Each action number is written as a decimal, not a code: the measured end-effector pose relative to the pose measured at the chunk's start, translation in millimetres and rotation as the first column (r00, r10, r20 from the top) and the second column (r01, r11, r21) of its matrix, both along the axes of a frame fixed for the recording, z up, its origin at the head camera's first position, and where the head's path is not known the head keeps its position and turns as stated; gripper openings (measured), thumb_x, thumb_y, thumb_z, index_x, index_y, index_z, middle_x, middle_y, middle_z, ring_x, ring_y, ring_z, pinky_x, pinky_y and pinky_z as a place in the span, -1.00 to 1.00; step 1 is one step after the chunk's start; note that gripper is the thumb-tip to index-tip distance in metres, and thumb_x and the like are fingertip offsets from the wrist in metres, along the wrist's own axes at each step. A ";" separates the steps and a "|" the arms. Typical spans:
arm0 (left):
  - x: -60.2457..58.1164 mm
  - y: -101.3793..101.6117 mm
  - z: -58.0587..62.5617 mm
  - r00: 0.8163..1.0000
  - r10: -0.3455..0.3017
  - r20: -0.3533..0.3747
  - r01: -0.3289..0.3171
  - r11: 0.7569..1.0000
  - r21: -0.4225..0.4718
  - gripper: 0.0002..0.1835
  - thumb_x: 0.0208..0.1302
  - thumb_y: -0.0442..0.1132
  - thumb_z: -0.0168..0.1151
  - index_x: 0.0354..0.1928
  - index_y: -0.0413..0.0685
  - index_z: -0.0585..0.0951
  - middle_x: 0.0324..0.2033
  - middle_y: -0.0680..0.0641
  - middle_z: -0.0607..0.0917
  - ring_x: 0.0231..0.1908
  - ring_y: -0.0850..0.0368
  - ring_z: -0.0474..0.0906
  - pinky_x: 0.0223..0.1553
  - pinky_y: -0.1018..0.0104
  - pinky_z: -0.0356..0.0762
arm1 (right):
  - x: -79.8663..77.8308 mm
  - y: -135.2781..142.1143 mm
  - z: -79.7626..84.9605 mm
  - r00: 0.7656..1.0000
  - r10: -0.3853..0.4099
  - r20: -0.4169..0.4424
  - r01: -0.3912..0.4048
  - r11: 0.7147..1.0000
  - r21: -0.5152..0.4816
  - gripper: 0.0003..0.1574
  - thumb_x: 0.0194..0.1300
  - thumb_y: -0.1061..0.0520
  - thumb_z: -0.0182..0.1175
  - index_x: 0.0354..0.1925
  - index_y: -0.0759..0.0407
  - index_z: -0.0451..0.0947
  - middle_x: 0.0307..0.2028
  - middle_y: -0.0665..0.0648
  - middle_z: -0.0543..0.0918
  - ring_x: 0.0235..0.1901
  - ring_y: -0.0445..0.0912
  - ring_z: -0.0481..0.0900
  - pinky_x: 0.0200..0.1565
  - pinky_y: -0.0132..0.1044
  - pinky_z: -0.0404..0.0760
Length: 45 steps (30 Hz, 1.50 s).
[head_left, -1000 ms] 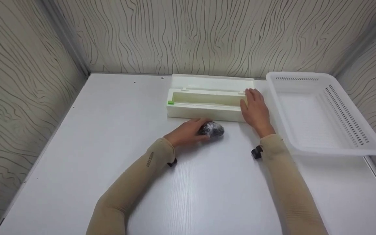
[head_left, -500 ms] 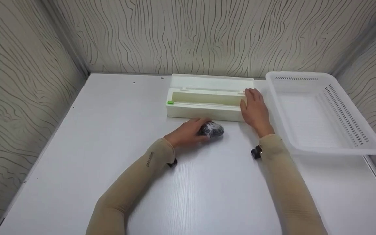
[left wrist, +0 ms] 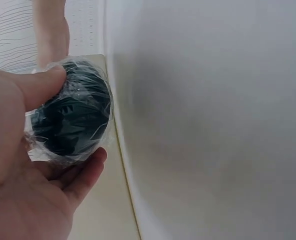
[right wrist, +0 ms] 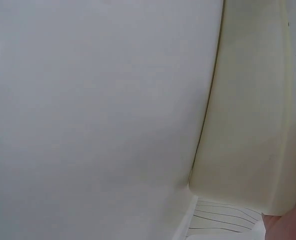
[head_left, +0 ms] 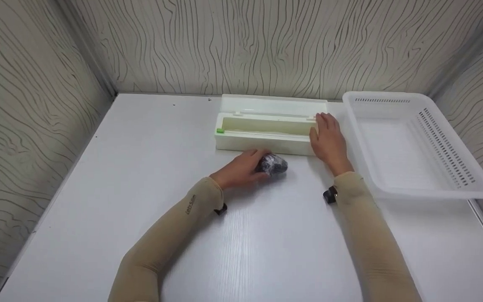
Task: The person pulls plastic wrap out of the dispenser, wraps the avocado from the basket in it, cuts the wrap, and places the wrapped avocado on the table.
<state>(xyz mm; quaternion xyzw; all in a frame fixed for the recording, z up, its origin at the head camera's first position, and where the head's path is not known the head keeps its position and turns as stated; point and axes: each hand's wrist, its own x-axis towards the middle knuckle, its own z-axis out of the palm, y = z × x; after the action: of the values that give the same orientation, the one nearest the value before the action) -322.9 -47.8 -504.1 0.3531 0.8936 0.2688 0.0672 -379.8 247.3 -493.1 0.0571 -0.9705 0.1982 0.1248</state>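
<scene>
My left hand [head_left: 241,168] holds a dark, rounded thing wrapped in cling film [left wrist: 73,112] just in front of a cling film dispenser [head_left: 262,144]. In the left wrist view the thumb lies on top of the bundle and the fingers curl beneath it; the film is crumpled and bunched towards the palm. The dispenser is a long whitish box, its lid [head_left: 273,105] tipped back and a green slider [head_left: 220,131] at its left end. My right hand [head_left: 329,144] grips the dispenser's right end, thumb at the front edge and fingers reaching to the back.
A white plastic basket [head_left: 396,194] with slotted sides stands on the right, close beside my right hand. The white table [head_left: 141,167] is bounded by patterned walls [head_left: 250,46] at the back and sides.
The wrapped bundle has tilted slightly in my left hand, which has shifted a touch towards the dispenser. My right hand stays on the box's right end.
</scene>
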 end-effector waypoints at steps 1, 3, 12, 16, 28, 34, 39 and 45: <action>0.5 -0.9 1.1 1.000 0.004 0.002 -0.004 1.000 0.003 -0.29 0.47 0.03 0.29 0.52 0.06 0.25 0.32 -0.20 0.48 0.35 -0.06 0.45 0.40 0.04 0.45 | 0.2 0.1 0.2 1.000 -0.001 0.001 0.001 1.000 0.004 -0.27 0.64 0.00 -0.22 0.57 0.37 0.09 0.54 0.39 0.15 0.60 0.24 -0.02 0.59 0.12 0.09; 2.0 -3.0 3.3 1.000 0.012 0.012 -0.013 1.000 0.012 -0.29 0.46 0.04 0.28 0.53 0.09 0.24 0.33 -0.18 0.48 0.34 -0.04 0.45 0.39 0.04 0.46 | 0.2 0.1 0.2 1.000 -0.004 0.001 0.004 1.000 0.010 -0.27 0.64 0.00 -0.23 0.57 0.36 0.08 0.54 0.38 0.14 0.60 0.24 -0.02 0.58 0.11 0.11; 8.3 -17.1 16.1 0.999 0.036 -0.007 -0.035 0.997 0.062 -0.29 0.47 0.03 0.27 0.53 0.07 0.24 0.35 -0.17 0.47 0.35 -0.02 0.43 0.40 0.06 0.44 | -1.2 1.1 -1.4 1.000 -0.006 -0.006 0.006 1.000 0.011 -0.27 0.63 0.01 -0.23 0.57 0.37 0.09 0.53 0.38 0.16 0.60 0.23 0.00 0.58 0.08 0.13; 10.3 -29.5 23.7 0.998 0.056 -0.014 -0.054 0.993 0.101 -0.30 0.49 0.02 0.25 0.54 0.07 0.23 0.37 -0.20 0.44 0.35 -0.04 0.42 0.38 0.03 0.46 | -0.9 0.6 -1.6 1.000 -0.002 -0.007 0.003 1.000 0.011 -0.27 0.63 0.01 -0.23 0.56 0.37 0.09 0.52 0.39 0.16 0.59 0.24 0.00 0.58 0.09 0.12; 3.8 -92.7 40.2 0.972 0.236 -0.007 -0.229 0.952 0.203 -0.27 0.53 -0.01 0.22 0.57 0.00 0.16 0.43 -0.19 0.36 0.43 -0.04 0.34 0.46 -0.03 0.37 | 0.0 -0.2 -1.6 1.000 0.009 0.001 -0.009 1.000 -0.017 -0.27 0.63 0.00 -0.21 0.56 0.37 0.10 0.53 0.39 0.15 0.60 0.24 -0.02 0.59 0.10 0.07; -3.6 -124.9 43.2 0.944 0.330 0.000 -0.319 0.914 0.250 -0.25 0.54 0.00 0.19 0.59 -0.02 0.11 0.47 -0.18 0.31 0.47 -0.06 0.28 0.52 -0.04 0.27 | 1.5 0.8 1.0 1.000 0.000 0.014 0.001 1.000 -0.026 -0.28 0.64 0.01 -0.21 0.57 0.35 0.08 0.54 0.37 0.14 0.60 0.23 -0.04 0.58 0.12 0.10; -11.2 -150.0 39.0 0.908 0.418 -0.016 -0.401 0.879 0.257 -0.25 0.55 -0.02 0.18 0.59 -0.04 0.09 0.46 -0.22 0.31 0.48 -0.10 0.26 0.53 -0.08 0.25 | 1.0 -1.2 0.0 1.000 0.010 0.015 -0.009 1.000 -0.027 -0.27 0.63 0.01 -0.22 0.57 0.35 0.09 0.53 0.37 0.15 0.60 0.23 -0.03 0.58 0.12 0.10; -23.3 -173.8 34.6 0.875 0.483 -0.012 -0.463 0.845 0.269 -0.24 0.56 -0.04 0.17 0.60 -0.13 0.08 0.48 -0.28 0.29 0.50 -0.17 0.23 0.55 -0.11 0.19 | 1.4 -1.8 -0.5 1.000 0.000 -0.008 0.000 1.000 -0.027 -0.29 0.63 0.03 -0.19 0.56 0.36 0.12 0.52 0.38 0.18 0.59 0.24 0.00 0.59 0.11 0.09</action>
<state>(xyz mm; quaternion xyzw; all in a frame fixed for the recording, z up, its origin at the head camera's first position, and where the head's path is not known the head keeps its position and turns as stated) -346.2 -221.6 -469.6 0.1380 0.9124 0.3764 -0.0830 -378.4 245.5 -493.6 0.0562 -0.9672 0.2112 0.1297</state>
